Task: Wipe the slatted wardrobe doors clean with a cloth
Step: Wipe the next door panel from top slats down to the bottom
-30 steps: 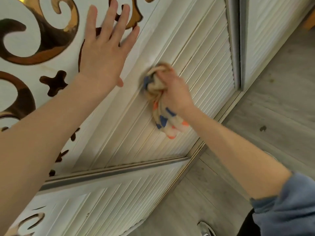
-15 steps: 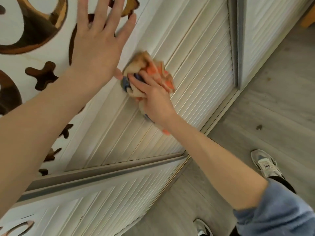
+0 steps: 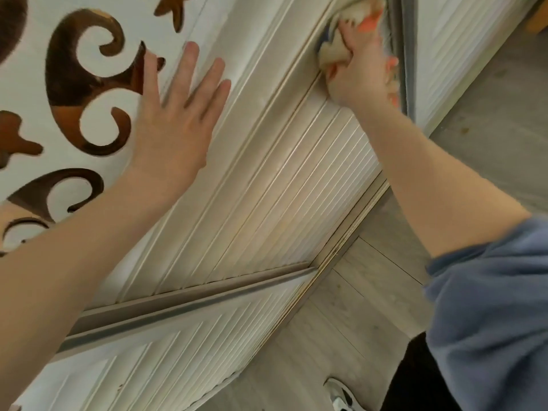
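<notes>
A white slatted wardrobe door [image 3: 284, 179] fills the middle of the head view, tilted by my downward look. My right hand [image 3: 360, 69] grips a bunched cream cloth [image 3: 353, 19] with orange and blue patches and presses it on the slats near the door's right edge, close to the grey frame strip [image 3: 403, 54]. My left hand [image 3: 178, 120] lies flat with spread fingers on the door's frame, beside the panel with bronze mirror scrolls [image 3: 89, 84]. A second slatted door [image 3: 184, 351] lies below left, and a third [image 3: 450, 40] is at the upper right.
Grey wood-look floor [image 3: 355, 307] runs along the foot of the doors at the right. A grey and white shoe [image 3: 341, 396] shows at the bottom edge. My blue sleeve [image 3: 489, 307] is pushed up on the right arm.
My right hand has carried the cloth across the slats, away from my left hand toward the door's right edge. My left hand stays flat on the door.
</notes>
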